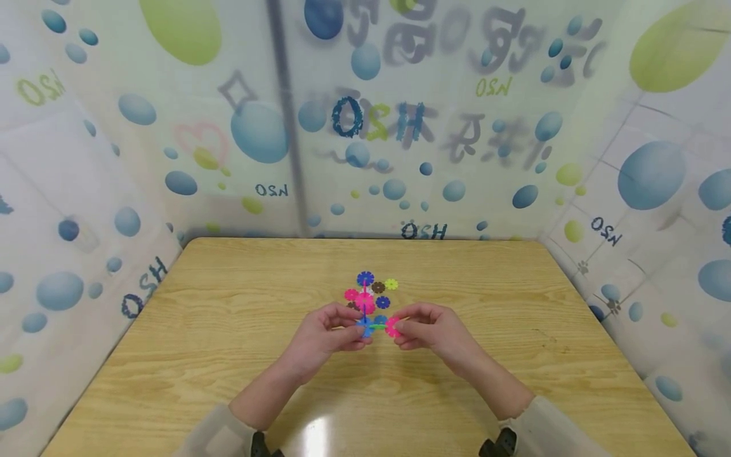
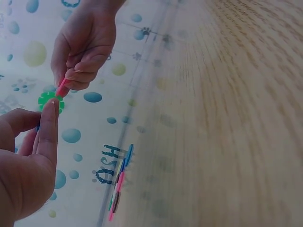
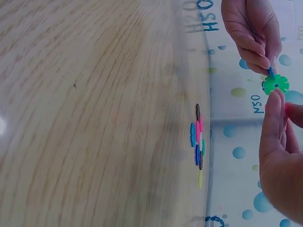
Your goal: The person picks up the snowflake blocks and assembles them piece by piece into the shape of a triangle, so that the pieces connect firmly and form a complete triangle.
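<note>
My left hand (image 1: 328,333) pinches a light blue notched snowflake disc (image 1: 366,328) by its edge. A green disc (image 2: 49,102), seen edge-on in the head view, is slotted between it and a pink disc (image 1: 392,327). My right hand (image 1: 431,330) pinches that pink disc between thumb and fingers. From the light blue disc a straight line of discs runs upward in the head view, including a larger-looking pink disc (image 1: 365,303) and a blue disc (image 1: 365,278) at its top; they appear joined. Fingers hide part of the held discs.
Several loose discs lie on the wooden table (image 1: 228,304) just beyond my hands, among them brown (image 1: 378,287), yellow (image 1: 391,284), dark blue (image 1: 382,302) and pink (image 1: 351,294) ones. Patterned curtains (image 1: 365,190) stand behind the table and at both sides.
</note>
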### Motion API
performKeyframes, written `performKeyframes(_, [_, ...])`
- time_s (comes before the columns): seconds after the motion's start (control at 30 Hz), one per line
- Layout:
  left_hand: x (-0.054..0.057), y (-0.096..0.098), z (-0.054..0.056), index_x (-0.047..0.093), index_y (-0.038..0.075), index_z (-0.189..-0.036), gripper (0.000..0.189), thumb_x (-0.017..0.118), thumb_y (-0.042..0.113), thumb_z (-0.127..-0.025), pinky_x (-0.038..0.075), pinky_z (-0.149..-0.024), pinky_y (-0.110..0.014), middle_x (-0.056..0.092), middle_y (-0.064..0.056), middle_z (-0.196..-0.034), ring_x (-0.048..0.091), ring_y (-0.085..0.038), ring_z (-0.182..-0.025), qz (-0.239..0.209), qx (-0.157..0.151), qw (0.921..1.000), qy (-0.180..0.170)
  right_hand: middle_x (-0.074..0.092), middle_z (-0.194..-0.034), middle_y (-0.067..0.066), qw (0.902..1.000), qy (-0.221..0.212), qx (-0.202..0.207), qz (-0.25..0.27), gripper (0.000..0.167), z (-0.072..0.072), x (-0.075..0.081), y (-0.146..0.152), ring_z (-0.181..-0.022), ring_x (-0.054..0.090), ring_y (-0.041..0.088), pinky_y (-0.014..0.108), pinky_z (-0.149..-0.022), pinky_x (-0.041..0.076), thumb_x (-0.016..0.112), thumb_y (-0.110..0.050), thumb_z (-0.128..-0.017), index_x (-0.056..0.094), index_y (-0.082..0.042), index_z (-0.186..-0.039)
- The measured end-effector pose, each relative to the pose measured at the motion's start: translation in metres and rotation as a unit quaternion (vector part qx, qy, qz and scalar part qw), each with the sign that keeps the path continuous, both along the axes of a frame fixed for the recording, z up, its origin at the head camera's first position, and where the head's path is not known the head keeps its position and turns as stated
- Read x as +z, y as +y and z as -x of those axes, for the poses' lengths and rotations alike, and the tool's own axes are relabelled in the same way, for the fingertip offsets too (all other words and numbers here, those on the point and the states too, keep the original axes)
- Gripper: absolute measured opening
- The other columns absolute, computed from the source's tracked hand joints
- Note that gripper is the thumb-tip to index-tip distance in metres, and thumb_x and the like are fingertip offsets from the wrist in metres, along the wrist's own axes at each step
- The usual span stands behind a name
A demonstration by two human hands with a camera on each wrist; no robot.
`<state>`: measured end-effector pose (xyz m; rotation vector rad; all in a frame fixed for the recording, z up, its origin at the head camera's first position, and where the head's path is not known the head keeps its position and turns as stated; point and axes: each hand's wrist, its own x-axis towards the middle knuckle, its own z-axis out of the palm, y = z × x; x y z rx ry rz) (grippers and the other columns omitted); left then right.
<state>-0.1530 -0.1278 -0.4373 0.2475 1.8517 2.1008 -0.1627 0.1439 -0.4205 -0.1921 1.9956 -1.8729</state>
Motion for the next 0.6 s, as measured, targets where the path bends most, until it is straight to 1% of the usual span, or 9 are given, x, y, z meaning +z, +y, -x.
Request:
performKeyframes(0.17, [-0.002,0.0,0.0,0.059,-0.013,-0.131,0.034,0.073,-0.001,-0.102,0.069,-0.093,-0.035,0.075,-0.015,-0.113,0.083,-0.024,-0.098,0.002,0.003,1.0,0.003,0.082,-0.107,0.008,1.0,-0.003,0.0,0.003,0.031,-0.001,0.0,-0.003,-0.092,0.081,0.017,0.037,-0.088,0.071,0.074,-0.016,-0.106,0.071,0.004,-0.129])
performKeyframes(0.37, [-0.003,0.002,0.002,0.061,-0.013,-0.125,0.031,0.075,-0.002,-0.1,0.07,-0.091,-0.036,0.077,-0.012,-0.108,0.082,-0.021,-0.093,0.0,0.008,1.0,0.0,0.082,-0.102,0.009,0.9998,0.008,0.003,0.018,0.03,-0.002,-0.001,-0.006,-0.09,0.081,0.016,0.034,-0.086,0.071,0.073,-0.012,-0.106,0.069,0.009,-0.127])
performKeyframes(0.6, [-0.001,0.005,0.002,0.061,-0.013,-0.122,0.027,0.075,-0.003,-0.101,0.07,-0.09,-0.037,0.076,-0.013,-0.106,0.082,-0.021,-0.09,0.009,0.015,0.9998,-0.014,0.082,-0.104,0.012,0.9995,-0.012,-0.028,0.011,0.027,-0.004,-0.004,-0.012,-0.091,0.082,0.018,0.036,-0.087,0.071,0.07,-0.009,-0.107,0.07,0.008,-0.127])
